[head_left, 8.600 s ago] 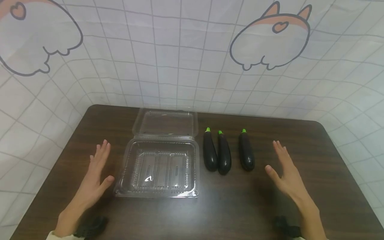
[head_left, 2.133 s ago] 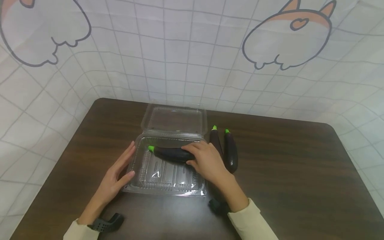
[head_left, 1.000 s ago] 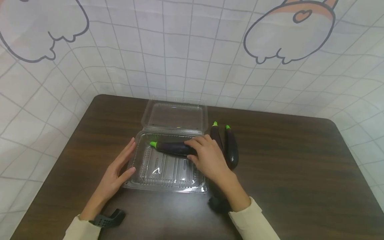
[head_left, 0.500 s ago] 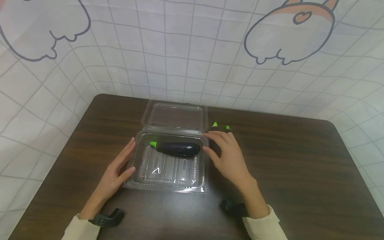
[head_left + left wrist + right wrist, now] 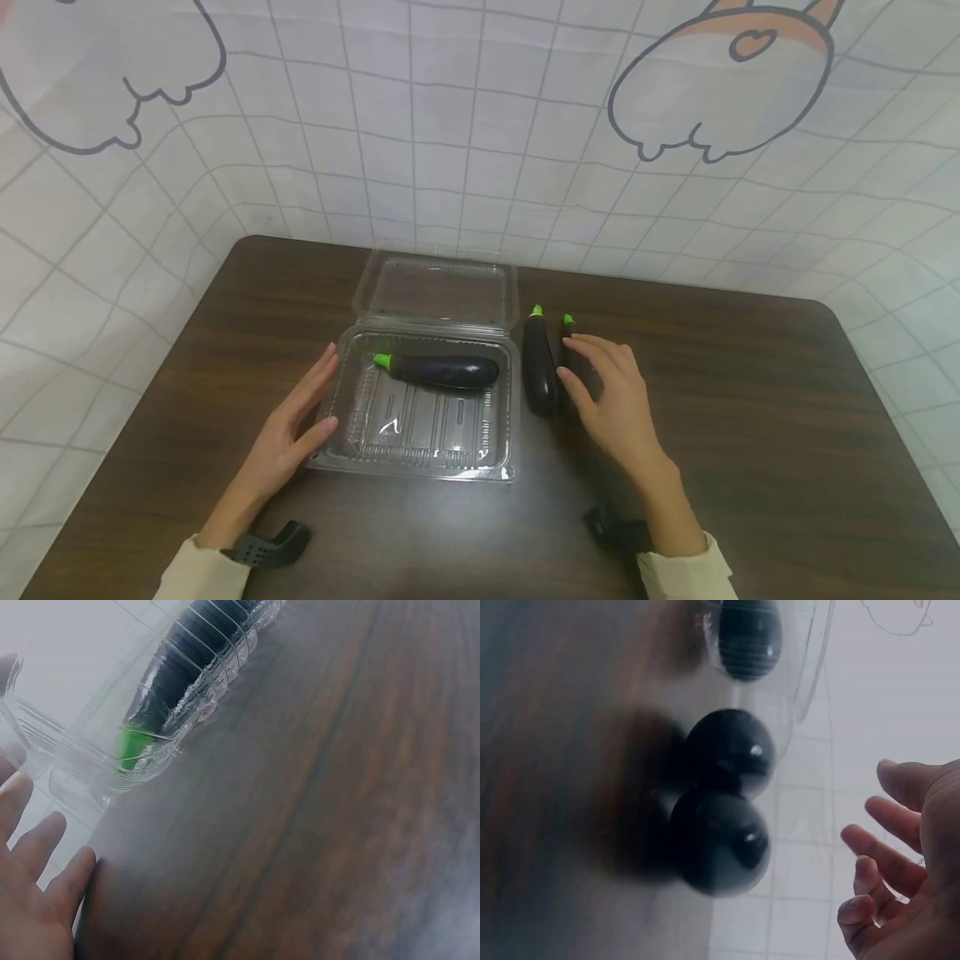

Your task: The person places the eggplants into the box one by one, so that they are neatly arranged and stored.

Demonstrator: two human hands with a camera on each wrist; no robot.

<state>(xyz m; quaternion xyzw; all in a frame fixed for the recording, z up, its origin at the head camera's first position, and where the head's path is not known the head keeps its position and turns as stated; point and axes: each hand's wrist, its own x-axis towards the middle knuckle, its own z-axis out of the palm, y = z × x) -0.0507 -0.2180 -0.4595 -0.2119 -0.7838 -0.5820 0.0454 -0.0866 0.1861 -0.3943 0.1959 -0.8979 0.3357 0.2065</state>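
Note:
A clear plastic clamshell container (image 5: 412,475) lies with its lid folded back on the table. One dark eggplant (image 5: 448,372) rests crosswise inside it, green stem to the left. My left hand (image 5: 279,442), fingers fairly straight, is at the container's left rim. To the right of the container, two more eggplants lie side by side: the nearer one (image 5: 537,367) shows whole, while the farther one (image 5: 569,328) is mostly hidden behind my right hand (image 5: 618,408). That hand hovers over it, fingers loosely bent and thumb apart. In the right wrist view, space shows between the fingers and the two rounded eggplant ends (image 5: 721,844).
The lid (image 5: 442,292) reaches back close to the white grid-patterned curtain (image 5: 450,125) around the table. Dark wood tabletop (image 5: 750,417) extends to the right. A black wrist device (image 5: 273,546) sits on each forearm.
My right hand set the eggplant down in the container, let it go, and moved right to the two eggplants on the table. My left hand has stayed at the container's left rim.

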